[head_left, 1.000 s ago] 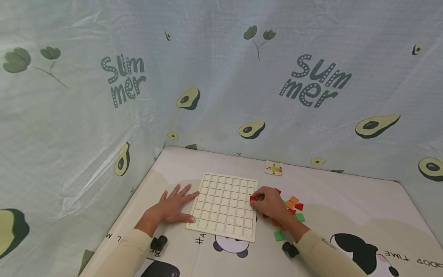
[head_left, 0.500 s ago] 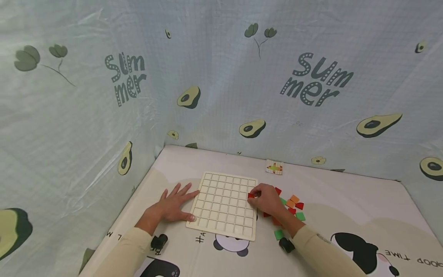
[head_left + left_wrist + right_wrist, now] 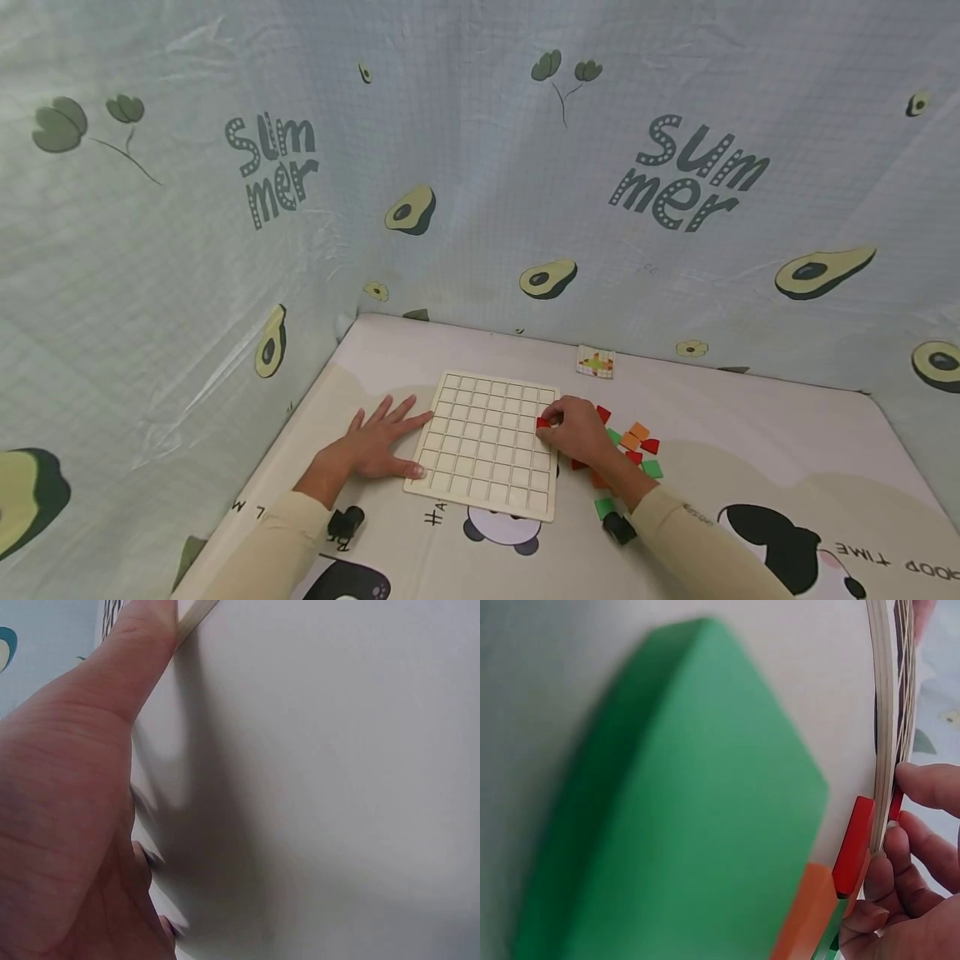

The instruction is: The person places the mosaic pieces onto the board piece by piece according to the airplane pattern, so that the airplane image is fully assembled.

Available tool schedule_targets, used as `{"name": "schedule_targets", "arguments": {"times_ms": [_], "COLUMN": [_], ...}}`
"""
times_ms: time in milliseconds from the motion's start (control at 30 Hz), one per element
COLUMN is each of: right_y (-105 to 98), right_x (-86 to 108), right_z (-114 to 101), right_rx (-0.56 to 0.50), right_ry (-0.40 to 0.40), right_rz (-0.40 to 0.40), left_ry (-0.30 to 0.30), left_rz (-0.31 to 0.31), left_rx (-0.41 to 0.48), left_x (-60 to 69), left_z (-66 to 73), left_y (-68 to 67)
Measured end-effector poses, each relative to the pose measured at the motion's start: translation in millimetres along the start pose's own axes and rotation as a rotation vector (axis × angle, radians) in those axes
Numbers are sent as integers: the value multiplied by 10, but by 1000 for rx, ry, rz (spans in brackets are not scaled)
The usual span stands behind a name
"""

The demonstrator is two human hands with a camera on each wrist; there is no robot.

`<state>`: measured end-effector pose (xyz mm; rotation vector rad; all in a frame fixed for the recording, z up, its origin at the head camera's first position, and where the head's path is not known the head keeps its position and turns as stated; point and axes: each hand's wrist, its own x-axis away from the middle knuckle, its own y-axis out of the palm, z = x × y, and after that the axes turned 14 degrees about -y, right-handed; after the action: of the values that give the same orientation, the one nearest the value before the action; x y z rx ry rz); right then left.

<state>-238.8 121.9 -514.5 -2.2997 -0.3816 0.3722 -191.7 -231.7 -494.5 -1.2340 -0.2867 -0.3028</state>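
A pale wooden board [image 3: 480, 446] with a square grid lies on the table. My left hand [image 3: 371, 444] is spread flat at its left side, thumb and a fingertip touching the board's edge; in the left wrist view the thumb of the left hand [image 3: 71, 772] meets the board's corner. At the board's right side my right hand [image 3: 583, 429] pinches a small red piece [image 3: 543, 423] over a cell near the right edge. The right wrist view shows that red piece [image 3: 895, 806] between thumb and fingers of the right hand [image 3: 922, 900], against the board edge [image 3: 883, 712].
Loose pieces lie right of the board, among them orange [image 3: 638, 431], red [image 3: 650, 447] and green [image 3: 652, 469] ones, some partly behind the right hand. A small patterned card [image 3: 596, 362] lies at the back. Printed fabric walls [image 3: 480, 167] stand behind and at the left.
Over the last second my right hand has moved slightly left and away from me with the red piece, onto the board's right column. My left hand has stayed in place.
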Motion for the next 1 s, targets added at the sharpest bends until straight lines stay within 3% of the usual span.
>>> {"name": "schedule_targets", "arguments": {"times_ms": [1000], "right_y": [31], "right_x": [-8], "right_z": [8], "right_rx": [-12], "right_ry": [-13], "right_rz": [14], "left_ry": [-5], "left_rz": [-6], "left_rx": [8], "left_x": [17], "left_z": [15], "left_y": [-12]}}
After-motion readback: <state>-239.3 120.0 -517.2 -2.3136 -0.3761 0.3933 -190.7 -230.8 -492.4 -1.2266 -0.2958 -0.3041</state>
